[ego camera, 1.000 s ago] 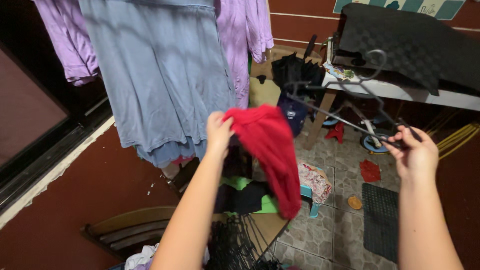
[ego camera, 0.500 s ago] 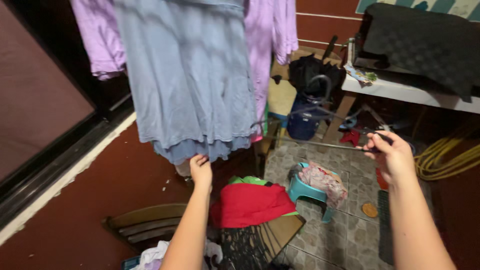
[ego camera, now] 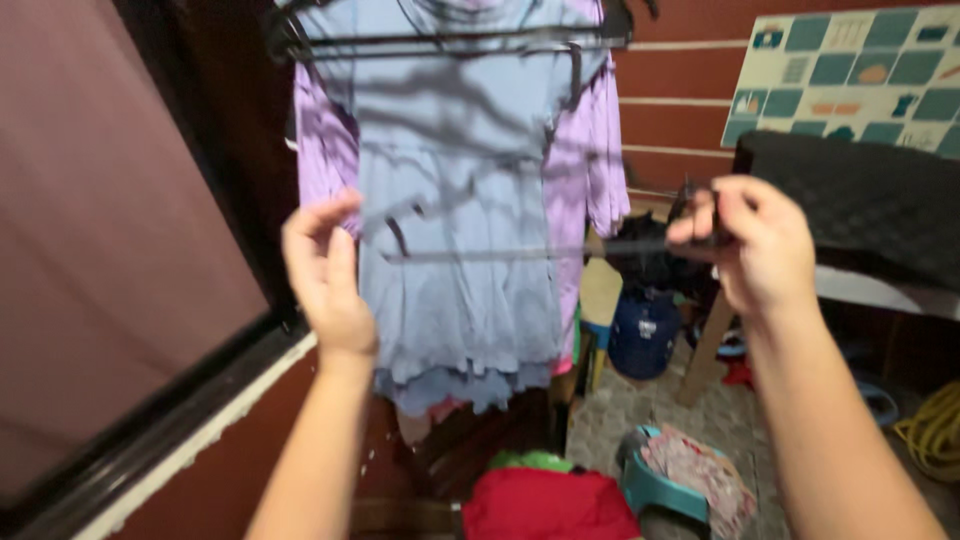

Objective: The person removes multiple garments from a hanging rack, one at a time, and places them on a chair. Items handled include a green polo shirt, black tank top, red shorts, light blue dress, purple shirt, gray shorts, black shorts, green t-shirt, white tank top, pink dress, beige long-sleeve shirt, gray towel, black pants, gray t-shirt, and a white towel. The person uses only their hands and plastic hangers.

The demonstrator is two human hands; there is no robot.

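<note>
We see a pale blue dress [ego camera: 455,200] hanging over a lilac garment [ego camera: 590,170]. Below the dress lies red cloth [ego camera: 545,505], beside a teal stool [ego camera: 655,485] holding patterned fabric.

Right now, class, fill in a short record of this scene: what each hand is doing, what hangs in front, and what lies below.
Left hand: left hand raised, fingers spread, at the blurred end of the dark hanger; contact unclear
Right hand: right hand pinching the hanger's other end
Hanging in front: blue dress over a purple garment, on hangers
Below: red cloth; teal stool with patterned cloth
Left side: dark-framed window
</note>
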